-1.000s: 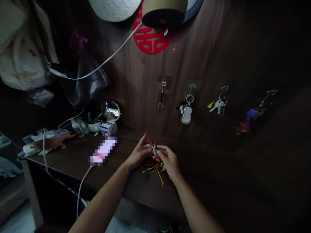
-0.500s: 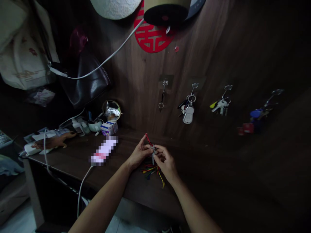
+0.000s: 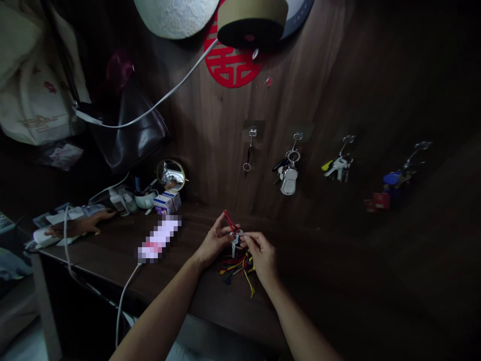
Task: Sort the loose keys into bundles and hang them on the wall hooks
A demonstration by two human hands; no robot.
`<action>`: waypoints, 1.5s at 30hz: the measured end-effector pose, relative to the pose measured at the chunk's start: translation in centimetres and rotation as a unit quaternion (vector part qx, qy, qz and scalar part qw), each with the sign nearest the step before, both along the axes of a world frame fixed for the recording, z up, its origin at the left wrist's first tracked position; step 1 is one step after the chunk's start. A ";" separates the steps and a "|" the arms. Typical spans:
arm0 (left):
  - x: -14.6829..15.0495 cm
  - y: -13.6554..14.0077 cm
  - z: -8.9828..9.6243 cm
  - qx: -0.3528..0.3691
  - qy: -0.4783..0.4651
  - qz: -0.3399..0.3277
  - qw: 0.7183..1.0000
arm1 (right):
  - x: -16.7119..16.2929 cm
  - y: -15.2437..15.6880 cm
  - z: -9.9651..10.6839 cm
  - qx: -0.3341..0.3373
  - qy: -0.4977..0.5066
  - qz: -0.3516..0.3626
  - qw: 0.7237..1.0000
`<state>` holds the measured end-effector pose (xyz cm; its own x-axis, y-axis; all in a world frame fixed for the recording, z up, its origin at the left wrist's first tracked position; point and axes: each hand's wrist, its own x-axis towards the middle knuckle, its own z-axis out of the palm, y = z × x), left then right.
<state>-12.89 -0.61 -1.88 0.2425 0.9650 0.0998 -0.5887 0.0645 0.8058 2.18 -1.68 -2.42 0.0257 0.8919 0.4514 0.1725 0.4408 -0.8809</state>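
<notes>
Over the dark tabletop, my left hand [image 3: 213, 244] is closed on a small bunch of keys, and a red cord loop [image 3: 229, 220] stretches up over its raised forefinger. One silvery key [image 3: 234, 246] dangles below the left thumb. From the other side, my right hand [image 3: 264, 253] pinches the edge of the same bunch between thumb and forefinger; exactly which piece it grips is too small to tell. Beneath both hands lie several coloured strings, red, green and yellow, with one yellow string [image 3: 248, 283] trailing toward the front edge.
On the wall, hooks carry a small ring [image 3: 246, 167], keys with a white fob [image 3: 289, 180], keys with a yellow tag [image 3: 340, 167] and a blue-tagged set [image 3: 393, 178]. To the left are a lit phone [image 3: 158, 239] on a white cable, small boxes [image 3: 167, 202] and a round mirror [image 3: 171, 175].
My right hand has shifted slightly right, its fingers now straighter and pinching at the bunch's edge. More of the hanging key and the red loop shows. The view has tilted up a little.
</notes>
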 end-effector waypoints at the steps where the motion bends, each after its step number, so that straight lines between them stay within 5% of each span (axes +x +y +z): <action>1: 0.0 0.0 0.1 -0.002 -0.008 0.000 1.000 | 0.0 0.0 0.1 -0.011 0.017 -0.001 1.000; 8: -0.3 0.0 0.5 -0.009 -0.037 0.017 0.999 | 0.0 0.3 0.0 -0.036 0.054 -0.013 0.998; 19: -0.1 1.0 2.6 0.006 -0.007 0.138 0.990 | 0.3 0.6 -0.4 -0.013 0.003 -0.002 1.000; 34: 0.9 6.4 13.9 0.218 0.157 0.207 0.941 | 0.8 1.0 -0.6 -0.011 0.016 -0.040 0.999; 45: 4.6 11.5 18.2 0.310 0.241 0.352 0.850 | 0.9 1.6 -0.7 -0.023 0.007 -0.057 0.998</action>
